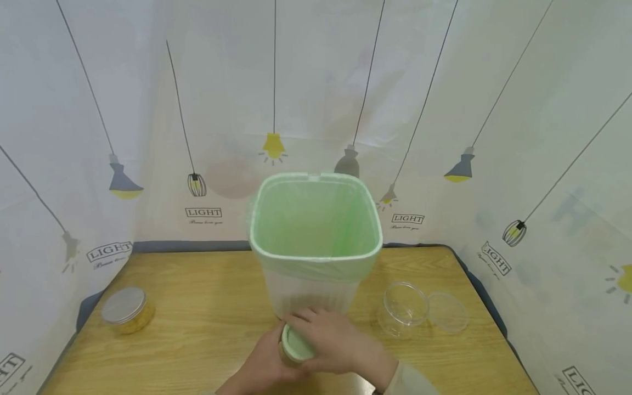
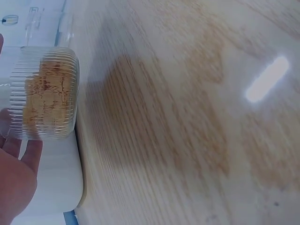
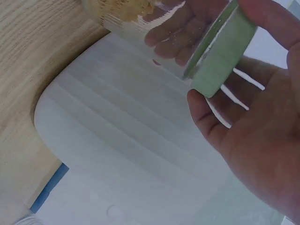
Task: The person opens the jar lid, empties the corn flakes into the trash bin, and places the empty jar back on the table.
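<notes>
"Where's the jar (image 2: pixel 49 96)?"

"Just in front of the bin (image 1: pixel 308 293): left hand (image 1: pixel 265 355) curled round its clear body, right hand (image 1: pixel 333 340) gripping the green lid (image 3: pixel 228 52)."

"How will it handle?"

"Probably light, stiff, somewhat slippery; best held by its ribbed sides and the lid's edge."
</notes>
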The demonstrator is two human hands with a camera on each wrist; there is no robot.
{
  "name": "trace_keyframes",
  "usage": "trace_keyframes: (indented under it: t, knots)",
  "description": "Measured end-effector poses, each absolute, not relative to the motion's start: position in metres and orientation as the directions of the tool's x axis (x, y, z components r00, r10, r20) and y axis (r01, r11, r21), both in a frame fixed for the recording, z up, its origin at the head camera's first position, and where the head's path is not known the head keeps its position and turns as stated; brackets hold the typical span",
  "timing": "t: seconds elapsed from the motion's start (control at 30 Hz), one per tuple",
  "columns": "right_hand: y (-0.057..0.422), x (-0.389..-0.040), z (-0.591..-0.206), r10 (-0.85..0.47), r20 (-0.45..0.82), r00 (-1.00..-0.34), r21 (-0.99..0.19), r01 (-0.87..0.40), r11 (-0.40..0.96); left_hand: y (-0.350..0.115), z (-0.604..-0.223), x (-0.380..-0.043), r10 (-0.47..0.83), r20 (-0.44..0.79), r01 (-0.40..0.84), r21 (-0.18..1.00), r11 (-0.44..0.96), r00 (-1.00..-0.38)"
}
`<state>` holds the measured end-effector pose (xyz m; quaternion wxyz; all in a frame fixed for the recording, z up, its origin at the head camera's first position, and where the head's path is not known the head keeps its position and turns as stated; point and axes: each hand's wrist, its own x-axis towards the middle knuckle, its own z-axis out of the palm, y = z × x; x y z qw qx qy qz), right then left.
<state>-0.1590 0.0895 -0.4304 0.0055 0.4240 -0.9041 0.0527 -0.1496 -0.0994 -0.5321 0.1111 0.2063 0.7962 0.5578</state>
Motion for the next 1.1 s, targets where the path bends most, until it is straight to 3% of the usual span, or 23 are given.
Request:
trace_keyframes:
  t: [0.13, 0.37, 0.5, 0.87, 1.1]
  knots:
    - [0.091, -0.160, -0.427, -0.781, 0.027, -0.623, -0.123, -0.778, 0.616, -0.100, -0.532, -0.150, 0.459, 0.054, 0.208, 0.934, 0.292, -0.887]
    - [0.088, -0.156, -0.432, -0.661, 0.054, -0.749, -0.155, -0.660, 0.735, -0.101, -0.530, -0.152, 0.432, 0.065, 0.222, 0.920, 0.324, -0.900]
    - [0.085, -0.154, -0.432, -0.641, 0.065, -0.765, -0.135, -0.643, 0.754, -0.100, -0.531, -0.152, 0.413, 0.068, 0.231, 0.905, 0.358, -0.908]
    - [0.090, -0.159, -0.434, -0.777, 0.062, -0.627, -0.141, -0.776, 0.615, -0.099, -0.530, -0.149, 0.461, 0.039, 0.198, 0.933, 0.302, -0.887]
    - [0.087, -0.154, -0.439, -0.657, 0.115, -0.745, -0.141, -0.667, 0.731, -0.101, -0.532, -0.153, 0.416, 0.082, 0.248, 0.898, 0.364, -0.906]
